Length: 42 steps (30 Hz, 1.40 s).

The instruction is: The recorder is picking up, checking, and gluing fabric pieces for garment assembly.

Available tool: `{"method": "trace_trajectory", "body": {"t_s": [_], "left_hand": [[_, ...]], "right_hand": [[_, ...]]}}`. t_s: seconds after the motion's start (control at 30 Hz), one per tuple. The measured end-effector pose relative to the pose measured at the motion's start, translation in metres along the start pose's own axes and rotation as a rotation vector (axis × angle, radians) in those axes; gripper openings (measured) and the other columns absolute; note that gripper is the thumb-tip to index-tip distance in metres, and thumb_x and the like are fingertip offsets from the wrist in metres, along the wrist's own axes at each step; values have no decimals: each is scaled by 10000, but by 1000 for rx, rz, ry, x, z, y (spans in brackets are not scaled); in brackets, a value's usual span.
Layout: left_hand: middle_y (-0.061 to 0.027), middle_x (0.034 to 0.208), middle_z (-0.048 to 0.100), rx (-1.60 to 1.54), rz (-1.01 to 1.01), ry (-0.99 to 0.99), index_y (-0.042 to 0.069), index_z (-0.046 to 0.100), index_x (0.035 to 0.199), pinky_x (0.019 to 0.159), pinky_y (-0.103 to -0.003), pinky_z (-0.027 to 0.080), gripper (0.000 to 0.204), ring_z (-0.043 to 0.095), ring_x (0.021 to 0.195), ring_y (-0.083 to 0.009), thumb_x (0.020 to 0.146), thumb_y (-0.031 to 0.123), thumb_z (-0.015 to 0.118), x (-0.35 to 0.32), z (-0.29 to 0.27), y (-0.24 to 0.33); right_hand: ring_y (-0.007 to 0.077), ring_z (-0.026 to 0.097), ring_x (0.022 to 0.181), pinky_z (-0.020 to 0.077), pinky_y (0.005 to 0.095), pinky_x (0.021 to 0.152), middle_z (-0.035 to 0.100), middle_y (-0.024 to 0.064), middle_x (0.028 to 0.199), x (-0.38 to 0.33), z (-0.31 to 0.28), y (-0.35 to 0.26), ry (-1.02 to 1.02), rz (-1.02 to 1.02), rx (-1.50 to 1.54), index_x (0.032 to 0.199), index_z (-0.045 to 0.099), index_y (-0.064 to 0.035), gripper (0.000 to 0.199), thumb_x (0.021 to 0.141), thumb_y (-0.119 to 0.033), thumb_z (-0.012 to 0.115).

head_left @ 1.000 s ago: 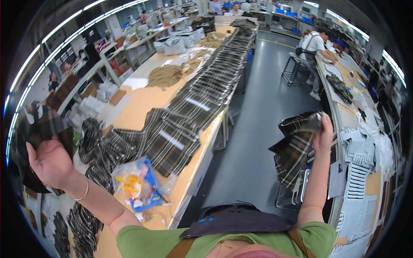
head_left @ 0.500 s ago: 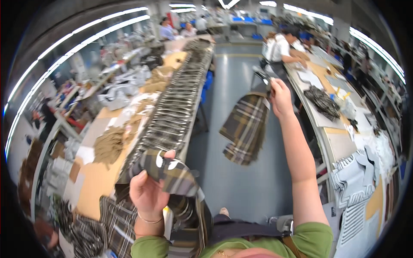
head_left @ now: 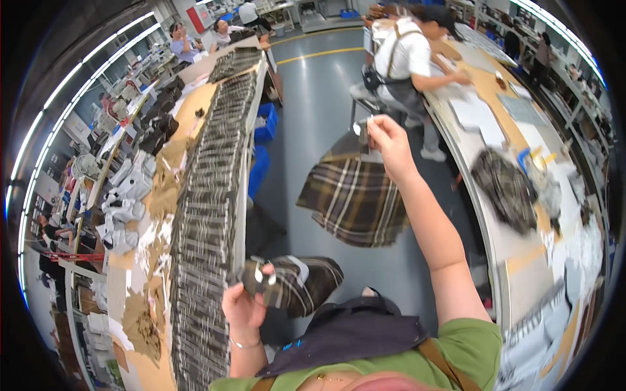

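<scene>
My right hand [head_left: 393, 151], stretched out ahead, pinches the top corner of a plaid cloth piece [head_left: 355, 195]. That piece hangs spread open in front of me, dark brown and olive with pale stripes. White spots show at its pinched corner; I cannot make out what they are. Lower and to the left, my left hand [head_left: 242, 309] has its thumb and fingers closed on a second plaid cloth piece [head_left: 313, 285], which also bears white spots near the fingertips and droops toward my waist. The two pieces hang apart over the floor.
Along my left runs a long table with a row of stacked plaid pieces [head_left: 212, 176]; brown cloth scraps [head_left: 145, 326] lie beside it. On the right-hand table sits a plaid bundle [head_left: 503, 189]. A co-worker in white [head_left: 404, 62] sits at that table. Blue bins [head_left: 265, 122] stand under the left table.
My right hand has moved left, and its cloth piece hangs wider. My left hand has moved slightly right and lower, its piece swinging out to the right. The view has turned.
</scene>
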<state>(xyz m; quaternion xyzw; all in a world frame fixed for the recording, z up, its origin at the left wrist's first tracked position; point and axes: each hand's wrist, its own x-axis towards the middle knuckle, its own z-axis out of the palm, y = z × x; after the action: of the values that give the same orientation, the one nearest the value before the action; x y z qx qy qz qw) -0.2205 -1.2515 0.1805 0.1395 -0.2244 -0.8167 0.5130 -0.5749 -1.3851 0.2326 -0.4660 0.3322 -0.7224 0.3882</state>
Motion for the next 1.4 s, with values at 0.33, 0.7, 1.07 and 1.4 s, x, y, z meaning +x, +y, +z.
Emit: {"method": "trace_trajectory", "body": {"t_s": [0.33, 0.7, 1.07, 1.4], "left_hand": [[-226, 1205, 485, -74, -57, 224, 25, 532, 1077, 798, -332, 457, 356, 555, 928, -236, 785, 201, 431, 346, -69, -11], [-223, 1246, 451, 65, -31, 208, 14, 521, 1054, 863, -371, 439, 328, 525, 1047, -248, 812, 190, 388, 765, -73, 20], [-200, 1249, 457, 7, 29, 358, -12, 465, 1152, 934, -389, 393, 408, 507, 1075, -277, 807, 177, 355, 1106, -119, 69], [-193, 1275, 432, 12, -43, 305, -41, 474, 1139, 949, -367, 377, 405, 500, 1087, -248, 833, 185, 336, 1454, -161, 151]], "right_hand": [[25, 391, 526, 312, 179, 471, 450, -68, 606, 400, -60, 211, 122, 204, -83, 784, 568, -85, 130, 854, -194, 552], [37, 384, 486, 298, 194, 439, 438, -60, 573, 803, -115, 355, 35, 182, -53, 788, 564, -83, 154, 859, -216, 533], [59, 381, 485, 334, 218, 450, 408, -47, 565, 1159, -107, 560, 50, 332, 19, 777, 529, -92, 112, 843, -182, 536], [68, 394, 463, 313, 202, 417, 425, -26, 559, 1461, -122, 675, -24, 302, 45, 785, 536, -66, 154, 861, -199, 528]]}}
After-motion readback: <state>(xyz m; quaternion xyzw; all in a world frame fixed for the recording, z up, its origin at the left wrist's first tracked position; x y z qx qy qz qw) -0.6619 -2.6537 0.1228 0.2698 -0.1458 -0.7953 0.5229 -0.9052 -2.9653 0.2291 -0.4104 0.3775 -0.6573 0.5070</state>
